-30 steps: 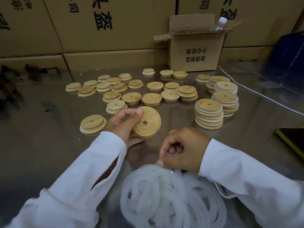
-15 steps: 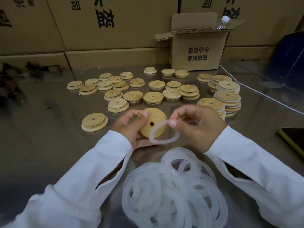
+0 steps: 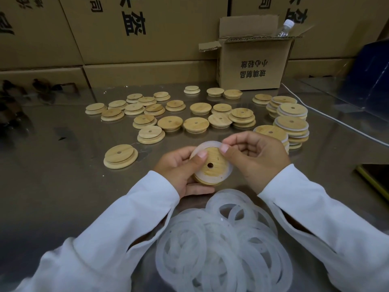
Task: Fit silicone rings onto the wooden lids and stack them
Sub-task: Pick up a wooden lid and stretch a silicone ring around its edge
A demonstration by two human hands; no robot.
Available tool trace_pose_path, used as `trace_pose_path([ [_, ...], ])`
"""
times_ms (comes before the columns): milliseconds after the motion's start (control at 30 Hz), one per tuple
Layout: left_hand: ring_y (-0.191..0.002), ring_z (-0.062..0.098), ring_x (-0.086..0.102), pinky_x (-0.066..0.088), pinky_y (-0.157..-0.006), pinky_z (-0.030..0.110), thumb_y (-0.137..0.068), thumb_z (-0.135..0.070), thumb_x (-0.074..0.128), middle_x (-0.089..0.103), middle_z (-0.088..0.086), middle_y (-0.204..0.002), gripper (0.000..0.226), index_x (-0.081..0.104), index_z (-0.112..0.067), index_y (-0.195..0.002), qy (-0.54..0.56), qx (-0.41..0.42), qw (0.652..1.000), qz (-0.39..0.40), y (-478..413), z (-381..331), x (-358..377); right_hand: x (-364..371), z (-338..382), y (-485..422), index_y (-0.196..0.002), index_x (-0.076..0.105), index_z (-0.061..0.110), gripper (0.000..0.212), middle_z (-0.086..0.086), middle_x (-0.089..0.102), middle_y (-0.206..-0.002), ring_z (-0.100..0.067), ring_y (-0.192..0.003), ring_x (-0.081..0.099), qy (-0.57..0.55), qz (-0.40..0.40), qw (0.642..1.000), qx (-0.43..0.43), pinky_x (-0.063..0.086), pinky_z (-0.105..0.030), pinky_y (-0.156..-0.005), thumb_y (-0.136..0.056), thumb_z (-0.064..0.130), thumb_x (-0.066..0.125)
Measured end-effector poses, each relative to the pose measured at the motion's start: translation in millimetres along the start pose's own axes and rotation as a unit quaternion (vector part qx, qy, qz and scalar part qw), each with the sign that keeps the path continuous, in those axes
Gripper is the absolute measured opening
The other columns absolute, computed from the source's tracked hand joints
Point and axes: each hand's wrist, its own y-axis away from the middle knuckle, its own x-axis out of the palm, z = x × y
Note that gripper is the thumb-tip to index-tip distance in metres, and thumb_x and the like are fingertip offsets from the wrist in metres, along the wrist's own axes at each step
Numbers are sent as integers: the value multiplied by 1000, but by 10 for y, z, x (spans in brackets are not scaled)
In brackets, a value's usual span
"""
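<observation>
- While left grip (image 3: 181,168) holds wooden lid (image 3: 217,162) by its edge, right grip (image 3: 257,159) pinches silicone ring (image 3: 207,144).
- Ring looks soft, stretchy; lid stiff, light.

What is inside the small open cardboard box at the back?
A clear plastic bottle with a white cap sticks out of the box; its walls hide anything else inside.

A small open carton (image 3: 252,66) holding a plastic bottle (image 3: 284,28) stands against stacked cartons (image 3: 147,45), white cable (image 3: 336,119) beside.
</observation>
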Motion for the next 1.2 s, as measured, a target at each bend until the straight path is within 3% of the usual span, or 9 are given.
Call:
trace_pose_path([
  [133,-81,23,68,59,-62,34,-89,-19,48,67,14,-99,18,62,-14,-100,-1,0,1000,2,-12,4,-1,-1,-17,2,-69,64,29,16,2,65,-68,-2,-61,58,8,2,1000,14,49,-12,-61,-77,15,69],
  [700,-74,18,68,58,-55,28,-90,-17,49,69,4,-80,15,63,-19,-89,-60,71,995,-36,-15,29,5,-2,-36,-40,-65,63,25,18,4,61,-61,-4,-56,53,5,-12,997,70,44,-17,-61,-81,16,65],
  [900,-72,15,70,57,-56,28,-90,-15,48,71,-2,-76,15,63,-18,-92,-73,123,988,-63,-20,29,0,-14,-17,-33,-65,62,26,20,9,58,-58,3,-52,52,18,-4,999,32,43,-7,-56,-81,14,65],
  [1200,-77,19,70,56,-55,27,-84,-25,51,73,-1,-77,17,64,-16,-92,-37,129,989,-59,-22,33,-19,-27,25,-12,-70,64,22,14,7,64,-66,2,-60,56,-18,4,1000,9,48,-11,-63,-79,13,66],
])
